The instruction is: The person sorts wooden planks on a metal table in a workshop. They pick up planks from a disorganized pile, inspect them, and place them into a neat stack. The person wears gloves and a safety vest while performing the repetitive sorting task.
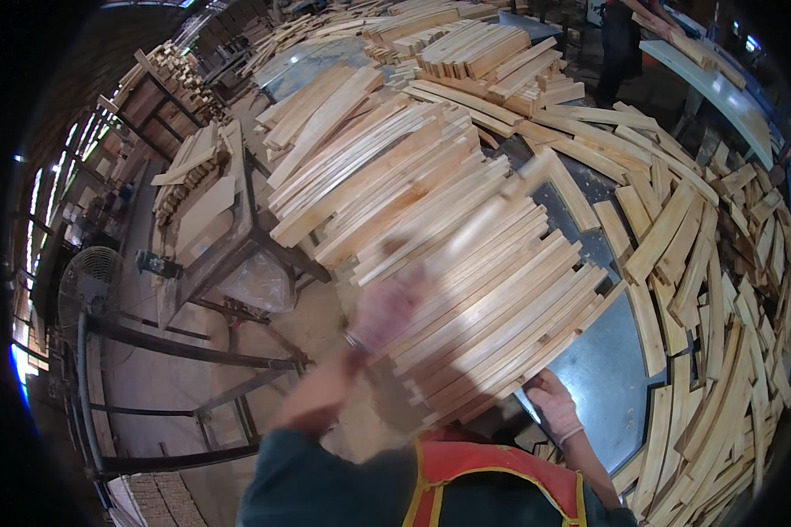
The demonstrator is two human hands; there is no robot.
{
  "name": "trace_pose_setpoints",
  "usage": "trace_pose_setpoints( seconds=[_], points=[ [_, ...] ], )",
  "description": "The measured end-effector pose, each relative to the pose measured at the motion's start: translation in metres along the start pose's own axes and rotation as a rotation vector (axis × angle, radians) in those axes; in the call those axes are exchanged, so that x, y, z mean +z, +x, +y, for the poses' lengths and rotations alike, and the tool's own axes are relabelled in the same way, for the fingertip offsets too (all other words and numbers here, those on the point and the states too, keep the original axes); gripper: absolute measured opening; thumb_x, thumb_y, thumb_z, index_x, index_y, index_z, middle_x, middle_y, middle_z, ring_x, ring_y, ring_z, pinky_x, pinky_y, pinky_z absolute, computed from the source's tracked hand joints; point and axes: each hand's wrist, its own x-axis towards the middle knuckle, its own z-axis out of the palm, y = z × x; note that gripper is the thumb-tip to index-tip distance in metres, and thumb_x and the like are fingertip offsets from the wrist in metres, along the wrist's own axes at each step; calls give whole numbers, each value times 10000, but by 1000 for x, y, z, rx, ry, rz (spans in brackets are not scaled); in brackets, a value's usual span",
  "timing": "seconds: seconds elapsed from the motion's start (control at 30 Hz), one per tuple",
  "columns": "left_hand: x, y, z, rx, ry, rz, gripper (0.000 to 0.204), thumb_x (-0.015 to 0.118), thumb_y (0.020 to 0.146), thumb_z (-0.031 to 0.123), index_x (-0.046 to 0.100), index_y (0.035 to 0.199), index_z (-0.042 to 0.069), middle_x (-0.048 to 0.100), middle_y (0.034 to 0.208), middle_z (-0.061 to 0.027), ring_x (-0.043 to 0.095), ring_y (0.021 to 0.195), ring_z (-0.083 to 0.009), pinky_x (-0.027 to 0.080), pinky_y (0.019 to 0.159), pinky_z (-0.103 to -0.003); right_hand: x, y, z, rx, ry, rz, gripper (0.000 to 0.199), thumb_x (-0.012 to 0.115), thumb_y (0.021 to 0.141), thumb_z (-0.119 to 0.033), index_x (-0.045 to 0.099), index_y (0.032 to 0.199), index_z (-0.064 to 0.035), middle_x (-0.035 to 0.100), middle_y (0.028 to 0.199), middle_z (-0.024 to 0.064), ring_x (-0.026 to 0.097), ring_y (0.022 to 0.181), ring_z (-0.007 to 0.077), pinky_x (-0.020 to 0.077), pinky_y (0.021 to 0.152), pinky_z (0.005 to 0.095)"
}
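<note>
A row of pale wooden slats (pixel 492 316) lies side by side on a blue-grey metal table, its ends uneven. Above the row is my left hand (pixel 391 312), gloved and smeared by motion. It is closed on one wooden slat (pixel 488 220), also blurred, which slants up and to the right. My right hand (pixel 555 407), in a pale glove, is at the table's near edge, by the nearest slats of the row. Its fingers are partly spread, and nothing shows in its grasp.
Loose slats (pixel 677 263) are heaped along the right. Bare metal tabletop (pixel 602 360) shows beside my right hand. More stacked slats (pixel 475 48) lie at the far side. Left are a wooden bench (pixel 237 228), a metal frame (pixel 185 351) and a fan (pixel 92 272). Another person (pixel 620 44) stands far right.
</note>
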Motion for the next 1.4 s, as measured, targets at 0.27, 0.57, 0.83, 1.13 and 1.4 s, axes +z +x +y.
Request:
trace_pose_setpoints(
  seconds=[0.27, 0.57, 0.83, 1.13, 1.4],
  points=[
    [-92, 106, -199, -279, 565, 161, 730, 700, 936, 353, 443, 1599, 189, 662, 1337, -149, 670, 1199, -323, 538, 1006, -436, 10, -36, 29, 72, -33, 476, 677, 691, 939, -75, 439, 1564, -2, 645, 1299, 92, 611, 1195, 183, 507, 1043, 322],
    [47, -32, -216, -534, -66, 643, 843, 786, 922, 284, 380, 1623, 49, 414, 1642, -243, 379, 1520, -434, 325, 1246, -510, 69, -12, -16, 4, 52, 289, 808, 755, 941, -230, 366, 1612, -6, 605, 1429, 143, 584, 1292, 227, 467, 1090, 362],
    [193, -143, -8, -958, -1993, 79, 285, 707, 1036, 379, 652, 1171, 134, 624, 1015, -7, 559, 868, -156, 483, 795, -323, 39, -1, -7, -19, 2, 299, 718, 683, 955, -201, 398, 1576, 18, 649, 1282, 109, 623, 1157, 193, 499, 1024, 304],
    [167, -167, 45, -259, -1178, -874, 503, 678, 1025, 377, 636, 1415, 63, 747, 1264, -105, 695, 1159, -241, 540, 1037, -396, -4, -34, -35, -104, -175, 581, 405, 766, 934, -260, 590, 1242, -66, 640, 919, 43, 590, 808, 141, 507, 680, 339],
    [115, 24, 118, -166, -606, -386, 825, 624, 897, 641, 639, 1352, -47, 605, 1441, -297, 619, 1327, -397, 508, 1085, -474, -66, 8, -29, -70, -399, 407, 595, 716, 998, -363, 592, 1409, 49, 715, 1259, 155, 668, 1120, 236, 540, 959, 373]
  ],
)
